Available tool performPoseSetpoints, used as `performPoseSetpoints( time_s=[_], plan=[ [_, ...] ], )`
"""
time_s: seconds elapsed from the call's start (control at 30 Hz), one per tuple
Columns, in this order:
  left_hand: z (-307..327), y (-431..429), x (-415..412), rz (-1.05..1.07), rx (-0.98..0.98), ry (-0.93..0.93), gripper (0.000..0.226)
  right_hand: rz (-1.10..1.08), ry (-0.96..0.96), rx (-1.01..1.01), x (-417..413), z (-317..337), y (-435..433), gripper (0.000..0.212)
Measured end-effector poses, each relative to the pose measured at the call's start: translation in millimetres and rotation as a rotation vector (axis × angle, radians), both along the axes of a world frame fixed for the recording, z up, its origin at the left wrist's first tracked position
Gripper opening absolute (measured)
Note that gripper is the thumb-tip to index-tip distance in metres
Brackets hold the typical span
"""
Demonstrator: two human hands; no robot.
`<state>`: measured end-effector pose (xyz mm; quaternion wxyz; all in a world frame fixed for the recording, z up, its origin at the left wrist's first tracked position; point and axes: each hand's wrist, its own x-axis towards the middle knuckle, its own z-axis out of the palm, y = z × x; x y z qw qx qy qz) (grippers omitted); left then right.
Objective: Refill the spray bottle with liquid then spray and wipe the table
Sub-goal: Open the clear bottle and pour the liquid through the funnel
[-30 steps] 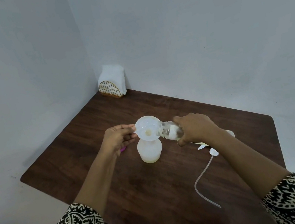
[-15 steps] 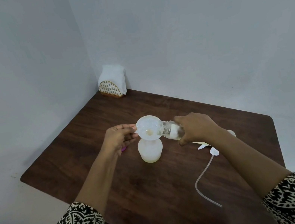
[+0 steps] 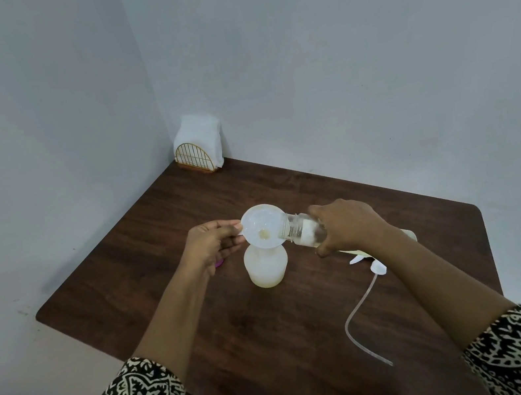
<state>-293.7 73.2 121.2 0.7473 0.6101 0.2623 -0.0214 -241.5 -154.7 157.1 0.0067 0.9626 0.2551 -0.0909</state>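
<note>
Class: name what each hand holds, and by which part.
Left hand: the funnel, pinched by its rim tab. Right hand: the small clear bottle, gripped round its base end.

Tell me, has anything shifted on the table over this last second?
Hardly anything. The right hand keeps the small clear bottle tipped into the funnel, which the left hand still steadies on the spray bottle. The sprayer head with its tube and the napkin holder stayed put.
</note>
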Motion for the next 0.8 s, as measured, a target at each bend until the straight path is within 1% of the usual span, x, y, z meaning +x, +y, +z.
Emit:
performPoseSetpoints(
  time_s=[0.8],
  plan=[
    [-1.6,-0.5,0.1,0.004,0.008,0.012,0.007,0.022,0.002,0.002,-0.2,3.0,0.1,0.047]
  ],
)
